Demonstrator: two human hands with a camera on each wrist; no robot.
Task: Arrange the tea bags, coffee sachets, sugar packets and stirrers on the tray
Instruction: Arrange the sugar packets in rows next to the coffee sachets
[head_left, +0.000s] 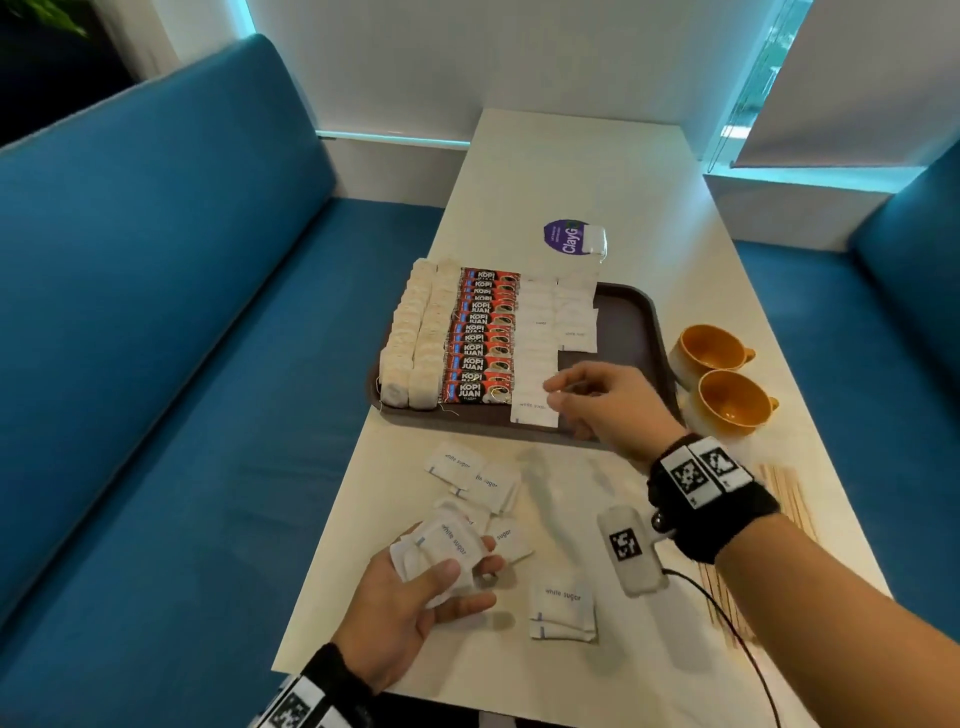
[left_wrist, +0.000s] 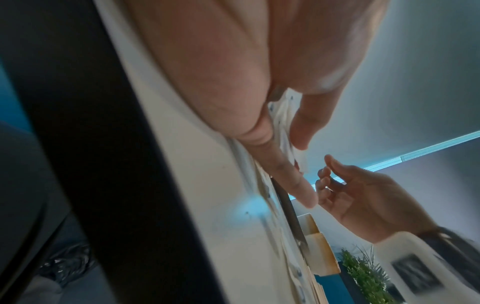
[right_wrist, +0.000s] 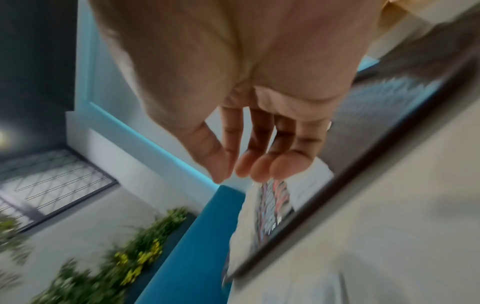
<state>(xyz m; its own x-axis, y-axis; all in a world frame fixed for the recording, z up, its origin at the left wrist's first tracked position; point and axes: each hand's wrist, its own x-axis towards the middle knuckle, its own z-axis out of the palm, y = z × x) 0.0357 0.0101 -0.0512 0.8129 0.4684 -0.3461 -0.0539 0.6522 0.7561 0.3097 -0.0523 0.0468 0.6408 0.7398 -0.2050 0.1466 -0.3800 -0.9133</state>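
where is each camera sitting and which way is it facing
Head: worn on the head, facing forward and down at the tray on the table; both hands show, the left hand gripping sugar packets.
Left wrist: low beside the table edge, looking along the left hand's fingers and upward; the right hand shows too.
Right wrist: looks along the right hand's relaxed, empty fingers at the tray rim.
Shared: both wrist views catch the right hand and the tray.

My head view is evenly lit, cool cyan glow from the far windows; edges bow. Both my wrist views smear with motion blur.
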